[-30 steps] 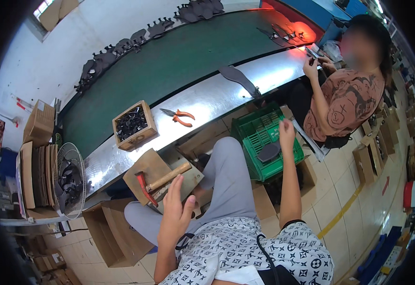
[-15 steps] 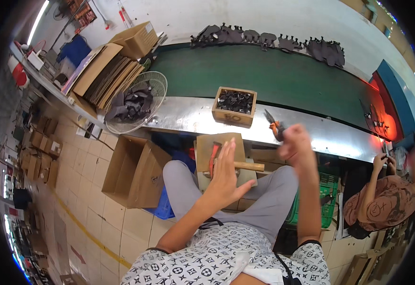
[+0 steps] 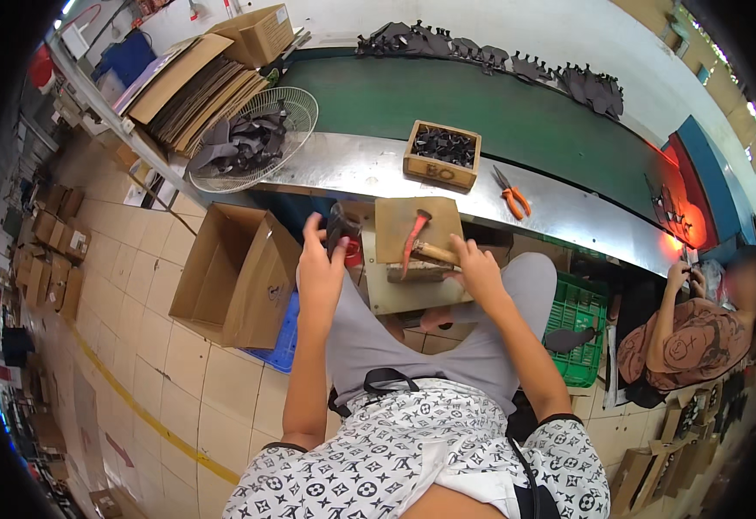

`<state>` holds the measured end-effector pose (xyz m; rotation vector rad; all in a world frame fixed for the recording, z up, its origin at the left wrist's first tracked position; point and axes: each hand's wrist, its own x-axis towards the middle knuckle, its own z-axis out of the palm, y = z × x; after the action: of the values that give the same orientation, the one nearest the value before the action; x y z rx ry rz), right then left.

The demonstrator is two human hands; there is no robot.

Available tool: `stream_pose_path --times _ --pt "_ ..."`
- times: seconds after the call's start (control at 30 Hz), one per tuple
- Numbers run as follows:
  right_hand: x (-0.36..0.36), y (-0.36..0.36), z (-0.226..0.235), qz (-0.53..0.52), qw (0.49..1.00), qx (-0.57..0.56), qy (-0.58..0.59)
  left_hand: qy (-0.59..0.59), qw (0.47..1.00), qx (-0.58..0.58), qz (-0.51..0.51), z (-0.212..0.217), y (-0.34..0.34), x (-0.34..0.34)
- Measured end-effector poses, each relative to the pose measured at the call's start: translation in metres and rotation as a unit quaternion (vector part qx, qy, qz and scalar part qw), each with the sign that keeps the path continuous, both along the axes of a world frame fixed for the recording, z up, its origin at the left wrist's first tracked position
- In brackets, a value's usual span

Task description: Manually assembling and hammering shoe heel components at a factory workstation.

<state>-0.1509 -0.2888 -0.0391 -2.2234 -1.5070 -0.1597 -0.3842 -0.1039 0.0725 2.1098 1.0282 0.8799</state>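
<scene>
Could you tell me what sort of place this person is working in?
Most likely a factory assembly line, perhaps for footwear: a long green conveyor belt carries rows of dark cut pieces, flattened cardboard is stacked nearby, and a wooden box holds more dark parts.

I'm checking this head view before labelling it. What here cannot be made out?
- Dark piece in the left hand: its shape, covered by the fingers.
- Hammer: handle end under the right hand.
- Wooden box: its dark contents too small.

factory workshop: conveyor belt (image 3: 481, 112), cartons (image 3: 239, 277).
</scene>
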Motion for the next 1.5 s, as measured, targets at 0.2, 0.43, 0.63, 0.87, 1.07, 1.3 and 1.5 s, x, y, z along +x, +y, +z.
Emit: stream_pose_path --times 0.2,0.43,0.63,0.87,1.07,1.3,1.5 --pt "-0.012 -0.041 -0.007 -0.132 0.966 -0.016 0.222 -0.323 0.856 -0.384 -0.124 -0.036 -0.024 0.018" --pt "-0.021 -0.07 -0.027 -0.16 0.777 0.312 0.523 -0.128 0.966 -0.203 -0.098 -0.107 -0.032 0.149" --pt "-0.008 -0.098 -0.031 -0.173 0.744 0.382 0.52 0.07 0.987 0.144 0.014 -0.124 -0.033 0.162" --pt "0.0 -0.116 -0.059 -0.18 0.746 0.351 0.537 -0.073 0.973 0.188 -0.116 -0.087 0.061 0.252" --pt "0.012 -0.112 -0.072 -0.254 0.788 0.289 0.481 0.1 0.914 0.332 -0.21 -0.095 0.122 0.332" --pt "0.009 -0.108 -0.07 -0.228 0.742 0.323 0.542 0.16 0.826 0.492 -0.223 -0.102 0.118 0.343" --pt "-0.007 -0.101 -0.05 -0.224 0.774 0.413 0.424 -0.059 0.979 -0.009 -0.193 -0.068 0.067 0.286"
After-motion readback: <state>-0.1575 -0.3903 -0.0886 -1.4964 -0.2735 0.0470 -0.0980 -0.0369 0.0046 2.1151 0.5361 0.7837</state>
